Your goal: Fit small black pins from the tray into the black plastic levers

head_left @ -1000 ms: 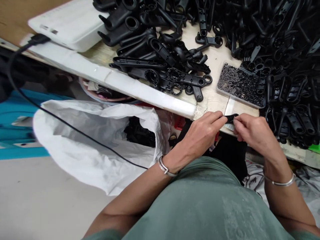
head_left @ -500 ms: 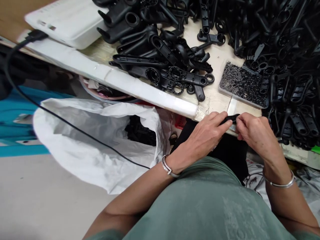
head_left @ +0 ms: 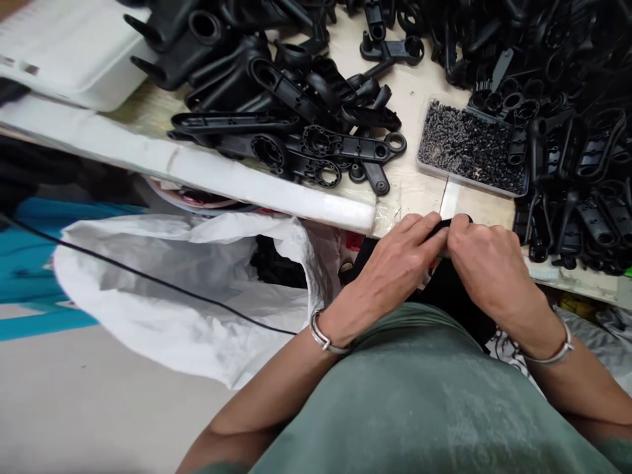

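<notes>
At the table's front edge, my left hand [head_left: 402,253] grips a black plastic part [head_left: 441,226], which is mostly hidden by fingers. Close against it, my right hand [head_left: 486,266] is curled over the other end of the same part. Just beyond the hands stands a clear plastic box [head_left: 422,158] filled with tiny black pieces. To its left lies a heap of black plastic arm-shaped parts [head_left: 345,146] with round ring ends. Another pile of similar black parts [head_left: 597,217] is stacked to the right of the box.
A white plastic case [head_left: 93,59] sits on the table at the upper left. White padding [head_left: 237,178] covers the table's front edge. Below it, a large white sack [head_left: 148,263] stands open with black pieces inside. A black cable [head_left: 162,283] hangs across the sack.
My right hand has moved left along the black part and now curls over its end, nearer my left hand. The view has shifted slightly.
</notes>
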Demonstrator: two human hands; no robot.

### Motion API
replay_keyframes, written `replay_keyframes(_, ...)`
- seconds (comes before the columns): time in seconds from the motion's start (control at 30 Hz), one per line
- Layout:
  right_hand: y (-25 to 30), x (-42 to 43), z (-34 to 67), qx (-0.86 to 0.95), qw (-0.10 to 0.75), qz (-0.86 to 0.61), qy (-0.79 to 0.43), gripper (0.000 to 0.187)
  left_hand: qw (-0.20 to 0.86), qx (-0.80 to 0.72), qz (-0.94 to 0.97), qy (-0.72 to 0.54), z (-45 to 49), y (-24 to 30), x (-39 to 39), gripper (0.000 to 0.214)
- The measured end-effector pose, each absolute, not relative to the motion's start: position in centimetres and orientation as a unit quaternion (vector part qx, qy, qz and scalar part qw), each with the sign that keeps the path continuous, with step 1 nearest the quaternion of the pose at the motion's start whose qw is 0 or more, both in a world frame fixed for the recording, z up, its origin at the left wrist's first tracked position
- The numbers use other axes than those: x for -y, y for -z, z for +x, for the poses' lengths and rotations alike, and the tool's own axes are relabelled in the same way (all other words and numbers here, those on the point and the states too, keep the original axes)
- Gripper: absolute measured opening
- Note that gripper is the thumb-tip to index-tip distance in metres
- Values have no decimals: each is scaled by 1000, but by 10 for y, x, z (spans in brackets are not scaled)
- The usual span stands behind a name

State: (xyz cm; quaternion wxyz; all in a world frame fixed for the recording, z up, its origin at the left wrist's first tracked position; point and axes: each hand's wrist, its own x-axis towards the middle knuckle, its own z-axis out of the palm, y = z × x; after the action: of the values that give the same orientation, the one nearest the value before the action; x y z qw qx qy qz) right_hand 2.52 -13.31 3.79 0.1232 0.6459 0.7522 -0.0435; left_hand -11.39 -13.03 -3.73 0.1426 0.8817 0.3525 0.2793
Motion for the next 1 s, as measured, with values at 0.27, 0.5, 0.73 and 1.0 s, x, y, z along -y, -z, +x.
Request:
replay_keyframes(0.27, -13, 137, 85, -616, -204, 658, 383, 22, 120, -361, 908, -177, -114, 26, 128, 38)
replay_keyframes(0.5, 7, 158, 89, -425, -398, 652, 486, 55, 162, -363, 881, -257, -111, 34, 131, 47)
replay_keyframes(0.73, 9, 156, 89, -354, -483, 575, 557, 51, 175, -350, 872, -293, -106, 39, 136, 54)
replay_keyframes(1.0, 10, 159, 86, -345, -504, 566, 554, 50, 121, -335, 907, -225, -113, 32, 140, 59)
